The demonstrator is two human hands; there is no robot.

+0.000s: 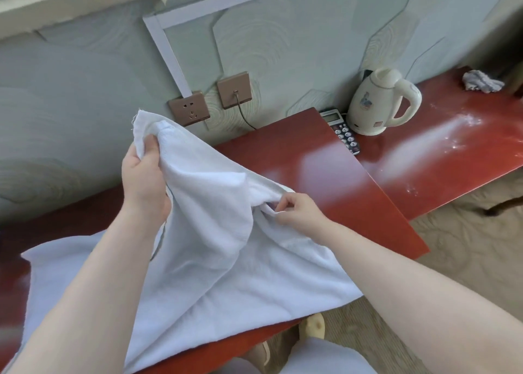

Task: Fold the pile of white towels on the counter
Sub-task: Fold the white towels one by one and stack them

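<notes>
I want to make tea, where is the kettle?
In the head view, the cream kettle stands at the upper right on the red counter, against the wall, right beside the phone.

Single head-worn wide-angle view, looking forward and down from close above the red counter [325, 158], tilted (the wall [70, 104] slants across the top), forearms entering from the bottom edge

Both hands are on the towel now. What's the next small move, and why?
Probably draw the hands apart to stretch the edge flat. The left hand holds one corner of the towel high, the right hand pinches a bunched fold lower down, and the cloth sags between them onto the counter.
</notes>
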